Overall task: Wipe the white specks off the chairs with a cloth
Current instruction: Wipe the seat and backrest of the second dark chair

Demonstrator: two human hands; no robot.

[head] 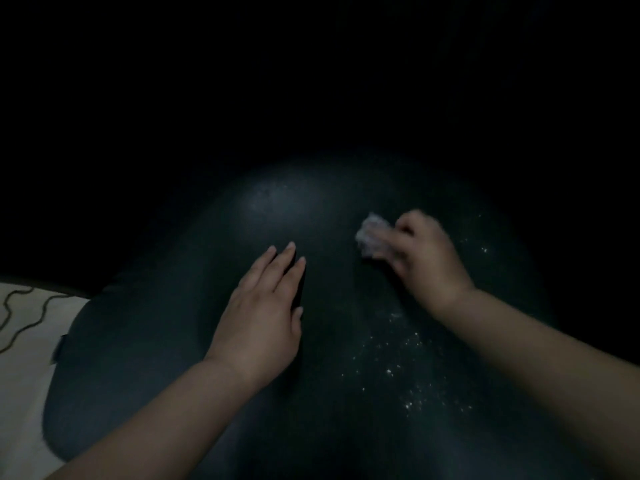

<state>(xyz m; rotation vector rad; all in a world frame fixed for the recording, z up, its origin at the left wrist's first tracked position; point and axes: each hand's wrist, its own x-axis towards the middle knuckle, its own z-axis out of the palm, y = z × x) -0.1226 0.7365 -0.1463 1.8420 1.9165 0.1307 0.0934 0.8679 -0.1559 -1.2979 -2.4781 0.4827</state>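
Note:
A dark, rounded chair seat (166,341) fills the lower middle of the dim view. White specks (398,368) are scattered over its right half, with a few more by the far right edge. My right hand (422,258) grips a small crumpled pale cloth (372,235) and presses it on the seat beyond the main patch of specks. My left hand (263,306) lies flat on the seat's middle with straight fingers, holding nothing.
A pale floor or cloth with a dark wavy line (24,306) shows at the left edge beside the seat. Everything beyond the seat is black and unreadable.

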